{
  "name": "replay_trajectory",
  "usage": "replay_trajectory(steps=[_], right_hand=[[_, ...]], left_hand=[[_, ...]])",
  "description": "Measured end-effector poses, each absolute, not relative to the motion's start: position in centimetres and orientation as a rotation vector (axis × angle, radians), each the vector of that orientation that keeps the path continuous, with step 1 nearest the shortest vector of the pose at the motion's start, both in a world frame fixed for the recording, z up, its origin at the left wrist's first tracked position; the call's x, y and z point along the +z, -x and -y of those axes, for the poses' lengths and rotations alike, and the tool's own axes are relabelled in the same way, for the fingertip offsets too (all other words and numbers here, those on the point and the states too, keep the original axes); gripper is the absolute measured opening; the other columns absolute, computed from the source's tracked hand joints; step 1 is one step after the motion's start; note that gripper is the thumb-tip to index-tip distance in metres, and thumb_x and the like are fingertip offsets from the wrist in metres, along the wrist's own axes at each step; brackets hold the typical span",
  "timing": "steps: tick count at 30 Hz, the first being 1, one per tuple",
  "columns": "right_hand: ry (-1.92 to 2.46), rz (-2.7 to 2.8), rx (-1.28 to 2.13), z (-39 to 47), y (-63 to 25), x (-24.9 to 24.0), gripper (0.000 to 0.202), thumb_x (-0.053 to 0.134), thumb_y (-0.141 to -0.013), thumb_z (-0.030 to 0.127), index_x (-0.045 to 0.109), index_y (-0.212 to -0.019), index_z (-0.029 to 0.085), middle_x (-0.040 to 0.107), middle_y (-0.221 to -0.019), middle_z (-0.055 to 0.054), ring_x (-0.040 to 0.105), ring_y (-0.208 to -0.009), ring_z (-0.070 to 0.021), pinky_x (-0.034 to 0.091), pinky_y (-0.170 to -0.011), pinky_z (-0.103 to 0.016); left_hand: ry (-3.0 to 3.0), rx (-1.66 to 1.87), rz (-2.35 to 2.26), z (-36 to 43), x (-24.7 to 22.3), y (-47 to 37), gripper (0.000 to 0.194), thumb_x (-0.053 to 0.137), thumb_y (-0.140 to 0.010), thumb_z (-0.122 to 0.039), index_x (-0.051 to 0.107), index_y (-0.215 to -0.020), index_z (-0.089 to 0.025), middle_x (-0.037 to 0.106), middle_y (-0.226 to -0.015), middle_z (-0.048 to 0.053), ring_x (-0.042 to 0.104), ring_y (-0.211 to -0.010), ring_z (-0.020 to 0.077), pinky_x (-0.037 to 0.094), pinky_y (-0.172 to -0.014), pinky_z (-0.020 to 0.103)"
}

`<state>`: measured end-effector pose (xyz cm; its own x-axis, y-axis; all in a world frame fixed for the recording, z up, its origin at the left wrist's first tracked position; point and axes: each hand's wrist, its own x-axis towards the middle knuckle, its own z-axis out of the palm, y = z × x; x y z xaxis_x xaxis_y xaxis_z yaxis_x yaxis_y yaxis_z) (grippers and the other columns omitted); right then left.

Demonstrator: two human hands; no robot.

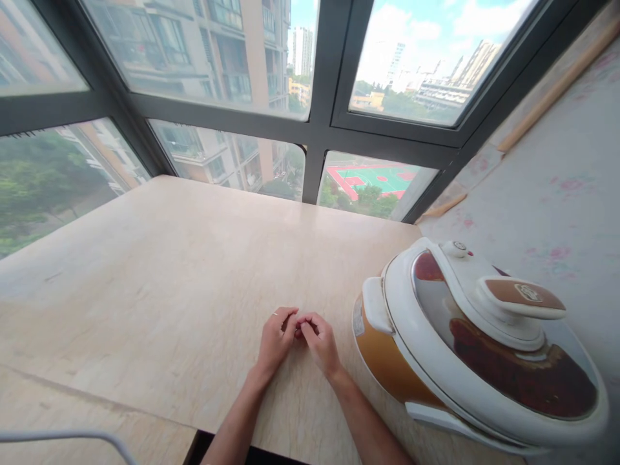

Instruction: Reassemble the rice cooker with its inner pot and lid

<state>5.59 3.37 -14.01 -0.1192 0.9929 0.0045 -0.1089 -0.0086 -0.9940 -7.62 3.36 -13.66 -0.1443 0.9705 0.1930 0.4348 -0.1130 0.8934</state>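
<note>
Above the pale marble-look countertop (194,284), my left hand (277,339) and my right hand (318,341) meet at the fingertips. Both have their fingers curled inward and closed. A thin ring shows on a finger of my left hand. Whatever lies between the fingertips, if anything, is too small and too hidden to name. Just right of my right hand stands an electric cooker (397,368) with a brown body, a white rim and a glass lid (436,310). Neither hand touches it.
Dark window frames (322,132) border the counter at the back, with buildings and a sports court outside. A flowered wall (562,213) rises behind the cooker. At the lower left a grey-white cable (68,436) crosses the counter, near a black edge (196,445).
</note>
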Motion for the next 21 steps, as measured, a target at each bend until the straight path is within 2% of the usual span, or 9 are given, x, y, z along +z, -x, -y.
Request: replay_trajectory(steps=[8, 17, 19, 21], right_hand=[[1.07, 1.346, 1.278, -3.0, -5.3, -14.1, 0.021, 0.052, -0.092, 0.03, 0.07, -0.095, 0.021, 0.074, -0.097, -0.007, 0.069, -0.085, -0.0183, 0.059, -0.072, -0.028], [1.051, 1.335, 1.289, -2.9, -5.2, -13.8, 0.02, 0.054, -0.092, 0.034, 0.069, -0.092, 0.021, 0.073, -0.094, -0.007, 0.07, -0.083, -0.0192, 0.06, -0.072, -0.031], [1.046, 1.312, 1.323, -2.4, -5.5, -13.7, 0.021, 0.056, -0.091, 0.037, 0.067, -0.098, 0.021, 0.073, -0.088, -0.006, 0.07, -0.078, -0.0188, 0.06, -0.07, -0.031], [1.093, 1.303, 1.344, -1.3, -6.3, -13.5, 0.027, 0.056, -0.092, 0.042, 0.065, -0.106, 0.02, 0.069, -0.073, -0.002, 0.067, -0.064, -0.0167, 0.058, -0.062, -0.028]], left_hand=[[-1.619, 1.234, -1.598, -3.3, -14.2, 7.7, 0.024, 0.048, -0.091, -0.024, 0.07, -0.097, -0.019, 0.075, -0.092, 0.007, 0.069, -0.085, 0.0188, 0.054, -0.079, 0.033], [-1.604, 1.296, -1.554, -2.7, -13.3, 7.7, 0.023, 0.05, -0.087, -0.02, 0.072, -0.092, -0.019, 0.076, -0.088, 0.006, 0.07, -0.081, 0.0174, 0.056, -0.074, 0.03], [-1.569, 1.334, -1.553, -1.6, -12.8, 7.7, 0.023, 0.05, -0.088, -0.021, 0.073, -0.092, -0.019, 0.076, -0.089, 0.007, 0.071, -0.08, 0.0171, 0.057, -0.074, 0.029], [-1.504, 1.361, -1.563, 0.2, -12.0, 7.5, 0.025, 0.051, -0.091, -0.024, 0.074, -0.097, -0.018, 0.077, -0.092, 0.008, 0.071, -0.076, 0.016, 0.057, -0.072, 0.028]])
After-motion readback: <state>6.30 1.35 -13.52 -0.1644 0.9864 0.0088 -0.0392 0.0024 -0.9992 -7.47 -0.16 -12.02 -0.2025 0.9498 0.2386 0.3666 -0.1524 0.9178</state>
